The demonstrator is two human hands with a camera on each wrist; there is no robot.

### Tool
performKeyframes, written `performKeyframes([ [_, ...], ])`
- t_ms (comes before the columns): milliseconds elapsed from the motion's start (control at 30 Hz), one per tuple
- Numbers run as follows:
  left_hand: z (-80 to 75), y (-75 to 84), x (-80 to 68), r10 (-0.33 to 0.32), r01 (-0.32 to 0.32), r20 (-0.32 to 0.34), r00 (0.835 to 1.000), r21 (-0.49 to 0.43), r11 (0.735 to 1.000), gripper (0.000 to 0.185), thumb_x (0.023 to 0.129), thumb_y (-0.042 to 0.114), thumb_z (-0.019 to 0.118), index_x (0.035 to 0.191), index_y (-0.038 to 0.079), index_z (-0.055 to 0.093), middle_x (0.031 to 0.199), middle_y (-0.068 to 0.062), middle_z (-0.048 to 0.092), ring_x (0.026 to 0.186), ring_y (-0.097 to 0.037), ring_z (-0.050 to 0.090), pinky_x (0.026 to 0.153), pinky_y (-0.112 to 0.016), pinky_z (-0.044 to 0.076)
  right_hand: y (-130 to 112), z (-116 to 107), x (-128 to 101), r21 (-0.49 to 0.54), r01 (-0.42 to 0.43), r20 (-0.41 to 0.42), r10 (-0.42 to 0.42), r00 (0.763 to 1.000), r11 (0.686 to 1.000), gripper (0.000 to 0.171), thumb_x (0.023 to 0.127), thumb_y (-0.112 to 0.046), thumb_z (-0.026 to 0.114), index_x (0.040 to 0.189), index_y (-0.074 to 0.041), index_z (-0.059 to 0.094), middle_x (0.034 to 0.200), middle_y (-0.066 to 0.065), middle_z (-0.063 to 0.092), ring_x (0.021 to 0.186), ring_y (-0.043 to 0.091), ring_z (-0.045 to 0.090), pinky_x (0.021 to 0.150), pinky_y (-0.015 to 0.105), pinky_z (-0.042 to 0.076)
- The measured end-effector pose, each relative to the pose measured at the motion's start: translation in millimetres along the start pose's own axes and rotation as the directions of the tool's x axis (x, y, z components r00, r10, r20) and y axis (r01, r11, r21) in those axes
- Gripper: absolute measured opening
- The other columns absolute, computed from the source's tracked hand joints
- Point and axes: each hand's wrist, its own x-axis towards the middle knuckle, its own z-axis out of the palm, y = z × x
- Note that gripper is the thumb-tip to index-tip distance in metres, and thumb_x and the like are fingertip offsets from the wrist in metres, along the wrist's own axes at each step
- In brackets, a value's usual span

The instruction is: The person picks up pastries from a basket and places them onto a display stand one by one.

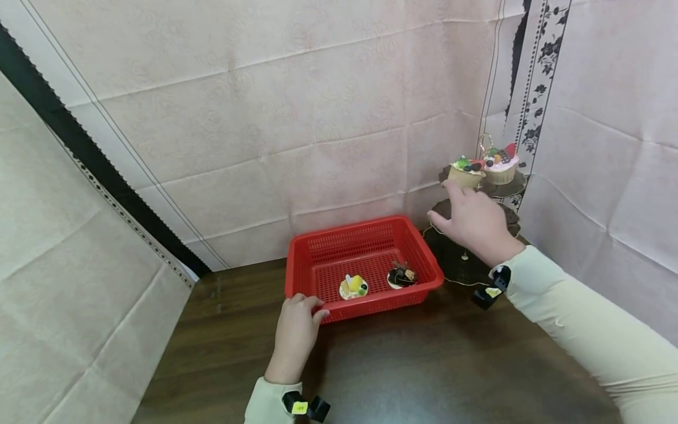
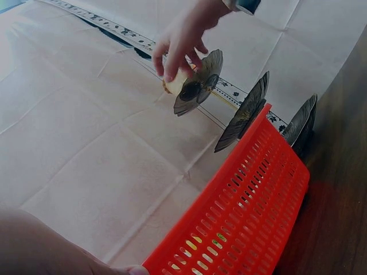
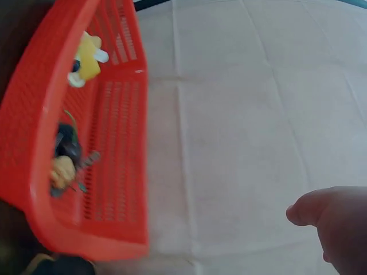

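Note:
A red slotted basket (image 1: 371,235) stands on the dark wooden table (image 1: 424,365). In it lie a yellow-topped small cake (image 1: 353,287) and a chocolate one (image 1: 402,275), also seen in the right wrist view as the yellow cake (image 3: 86,60) and the chocolate cake (image 3: 66,157). My left hand (image 1: 304,309) grips the basket's near left rim. My right hand (image 1: 458,209) reaches with spread fingers to the top tier of a dark tiered stand (image 1: 461,262). Its fingertips (image 2: 172,71) are at a beige cupcake (image 1: 466,174). A pink cupcake (image 1: 500,166) sits beside it.
Pale pink cloth walls (image 1: 265,118) close in the table at the back, left and right. The stand fills the back right corner, right beside the basket (image 2: 252,200). Its lower tiers (image 2: 246,114) hold nothing that I can see. Bare tabletop lies in front of the basket.

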Motion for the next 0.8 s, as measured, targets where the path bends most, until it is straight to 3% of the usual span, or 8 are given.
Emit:
performKeyframes([
  [300, 0.3, -0.6, -0.1, 0.013, -0.013, -0.007, 1.0, 0.005, 1.0, 0.022, 0.085, 0.024, 0.082, 0.102, 0.01, 0.079, 0.087, -0.005, 0.064, 0.084, -0.022, 0.053, 0.075, -0.037, 0.052, -14, 39, -4, 0.151, -0.001, 0.102, -0.015, 0.995, 0.989, 0.069, 0.094, -0.041, 0.065, 0.147, -0.004, 0.041, 0.133, 0.027, 0.056, 0.114, 0.045, 0.059, 0.089, 0.064, 0.049],
  [567, -0.1, 0.3, -0.1, -0.007, 0.007, 0.001, 1.0, -0.005, 1.0, 0.023, 0.085, 0.024, 0.082, 0.103, 0.01, 0.079, 0.089, -0.006, 0.065, 0.086, -0.023, 0.053, 0.078, -0.039, 0.054, -16, 82, -7, 0.407, -0.04, 0.233, -0.061, 0.971, 0.913, 0.08, 0.091, -0.034, 0.074, 0.156, -0.012, 0.031, 0.141, 0.02, 0.048, 0.122, 0.038, 0.055, 0.095, 0.058, 0.05],
  [800, -0.3, 0.3, -0.9, -0.019, 0.02, 0.016, 1.0, -0.019, 1.0, 0.023, 0.085, 0.024, 0.082, 0.103, 0.01, 0.079, 0.091, -0.008, 0.066, 0.086, -0.023, 0.053, 0.078, -0.038, 0.054, -17, 111, -13, 0.438, -0.037, 0.324, -0.12, 0.938, 0.898, 0.092, 0.084, -0.024, 0.083, 0.157, -0.01, 0.029, 0.152, 0.024, 0.039, 0.138, 0.041, 0.041, 0.109, 0.06, 0.036],
])
